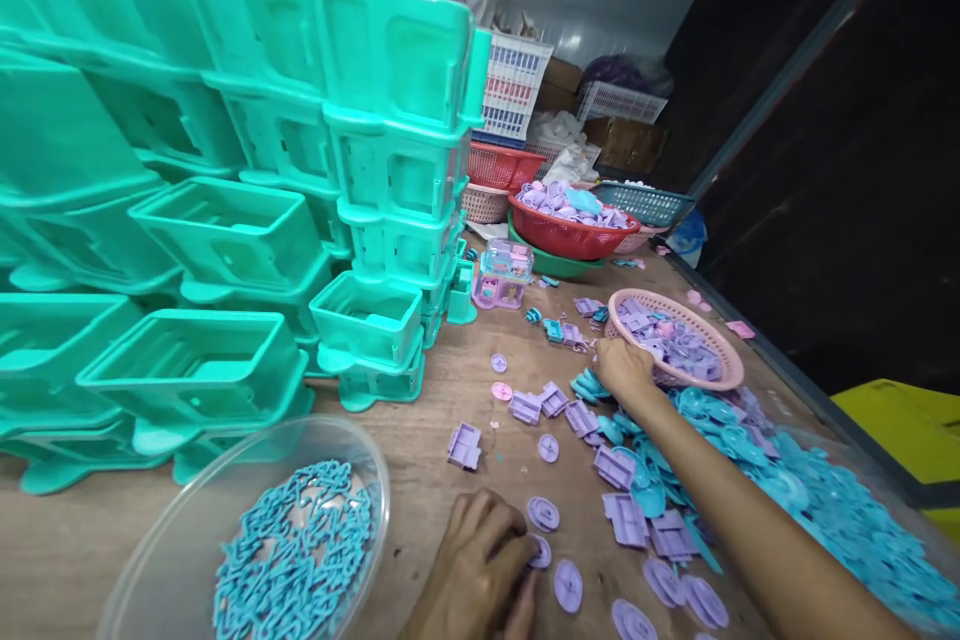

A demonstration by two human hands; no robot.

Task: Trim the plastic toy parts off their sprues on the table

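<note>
My left hand (480, 560) is low in the middle of the view, its fingers curled with the tips against a small purple oval disc (541, 551). Another purple disc (544, 514) lies just beyond it, and several more are scattered nearby. Further off, my right hand (626, 365) is at the near rim of a pink basket (731, 372) of purple parts (667, 335). Its fingers point away and down, so their tips and anything between them are hidden. Turquoise flat pieces (645, 450) and purple box-shaped parts (615, 467) lie below that hand and forearm.
Tall stacks of turquoise plastic housings (397, 170) fill the left side. A clear tub (381, 480) of blue chain-like pieces stands in front. At the back are a purple toy house (501, 275) and a red basket (562, 232). Turquoise pieces (847, 520) heap at right.
</note>
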